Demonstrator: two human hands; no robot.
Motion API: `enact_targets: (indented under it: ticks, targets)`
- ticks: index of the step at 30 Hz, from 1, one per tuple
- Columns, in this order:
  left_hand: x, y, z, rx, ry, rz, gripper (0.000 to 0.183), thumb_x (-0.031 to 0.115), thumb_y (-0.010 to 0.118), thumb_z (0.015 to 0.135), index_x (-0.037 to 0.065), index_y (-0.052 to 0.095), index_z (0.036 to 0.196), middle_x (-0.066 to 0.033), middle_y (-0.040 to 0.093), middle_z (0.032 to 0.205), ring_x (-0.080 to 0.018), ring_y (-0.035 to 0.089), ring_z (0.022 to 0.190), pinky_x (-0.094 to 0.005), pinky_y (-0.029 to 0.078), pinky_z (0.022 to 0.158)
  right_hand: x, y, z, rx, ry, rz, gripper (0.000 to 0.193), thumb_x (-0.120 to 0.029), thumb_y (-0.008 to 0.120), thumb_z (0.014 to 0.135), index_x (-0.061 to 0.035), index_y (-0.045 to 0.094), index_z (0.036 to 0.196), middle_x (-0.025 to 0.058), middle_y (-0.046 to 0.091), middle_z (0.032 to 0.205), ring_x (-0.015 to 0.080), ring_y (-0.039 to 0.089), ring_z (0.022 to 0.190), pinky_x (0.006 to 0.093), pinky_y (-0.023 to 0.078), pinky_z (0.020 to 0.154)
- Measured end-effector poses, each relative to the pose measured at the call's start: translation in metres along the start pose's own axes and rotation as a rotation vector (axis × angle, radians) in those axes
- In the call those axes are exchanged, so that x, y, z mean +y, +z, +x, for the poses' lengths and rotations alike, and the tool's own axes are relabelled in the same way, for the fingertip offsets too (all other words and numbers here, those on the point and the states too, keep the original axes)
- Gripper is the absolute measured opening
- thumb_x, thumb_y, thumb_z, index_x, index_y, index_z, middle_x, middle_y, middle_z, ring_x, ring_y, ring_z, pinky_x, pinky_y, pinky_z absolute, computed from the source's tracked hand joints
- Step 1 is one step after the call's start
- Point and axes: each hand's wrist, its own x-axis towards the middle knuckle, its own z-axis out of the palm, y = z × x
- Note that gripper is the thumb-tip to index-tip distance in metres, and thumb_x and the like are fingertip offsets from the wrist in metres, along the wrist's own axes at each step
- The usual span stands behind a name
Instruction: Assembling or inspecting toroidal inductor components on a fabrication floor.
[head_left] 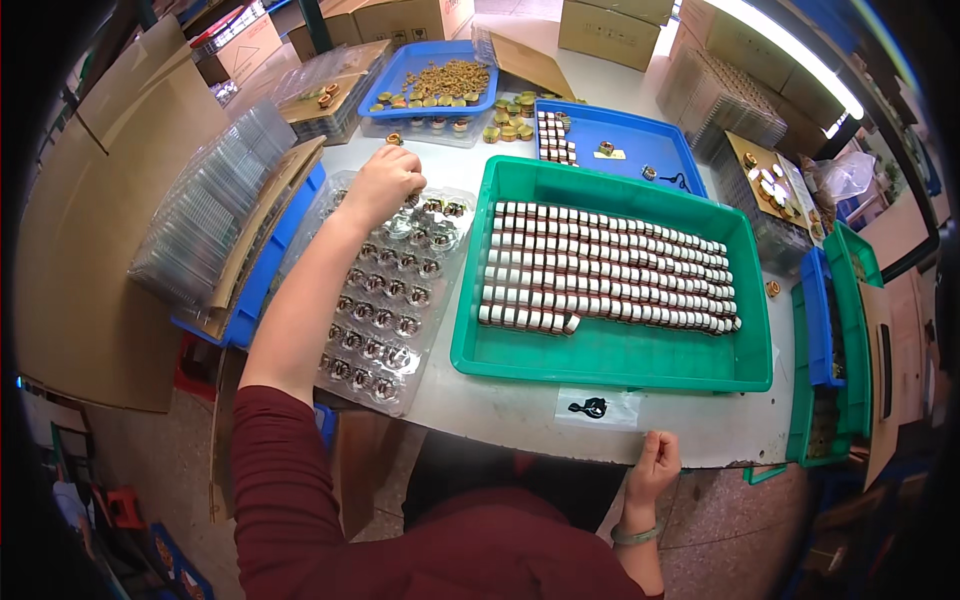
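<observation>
Tray [398,404] on the left looks mostly filled imo, near rows full of shiny coppery parts [383,318]. Left hand [385,185] hides some of the far end, fingers pinched narrow, can't tell on what. Right hand [655,468] is curled, contents unclear. Green bin [610,372], right: white-topped pieces [610,272], nearest row short.

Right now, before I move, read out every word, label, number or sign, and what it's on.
Back box: printed marks, too small to read.
Left box: print, too blurred to read.
Green tray, clear tray: no lettering I can make out.
</observation>
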Motion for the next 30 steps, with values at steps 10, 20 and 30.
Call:
enact_targets:
  ticks: [10,20,30]
  targets:
    - [-0.012,0.019,-0.002,-0.112,0.091,0.102,0.006,0.015,0.059,0.070,0.011,0.060,0.066,0.0001,0.055,0.080,-0.0175,0.053,0.084,-0.0294,0.038,0.087,0.000,-0.001,-0.002,-0.059,0.032,-0.057,0.014,-0.011,0.051,0.087,-0.0039,0.052,0.076,-0.0024,0.042,0.062,0.0072,0.031,0.055,0.0205,0.029,0.050]
    - [0.044,-0.011,0.006,0.077,-0.152,-0.205,0.013,0.018,0.060,0.079,0.008,0.062,0.087,-0.0041,0.060,0.092,-0.0224,0.055,0.087,-0.0343,0.042,0.083,-0.010,0.000,0.005,-0.012,0.103,0.064,0.005,-0.010,0.054,0.084,-0.0053,0.053,0.085,-0.0053,0.037,0.062,0.0055,0.028,0.052,0.0192,0.025,0.047]
    - [0.202,-0.012,0.034,-0.264,0.515,-0.355,0.021,0.025,0.064,0.072,0.009,0.057,0.084,-0.0065,0.053,0.084,-0.0247,0.056,0.073,-0.0362,0.046,0.070,-0.005,-0.003,0.007,0.056,0.117,0.147,0.005,-0.007,0.052,0.084,-0.0073,0.051,0.089,-0.0058,0.038,0.063,0.0043,0.029,0.052,0.0178,0.026,0.047]
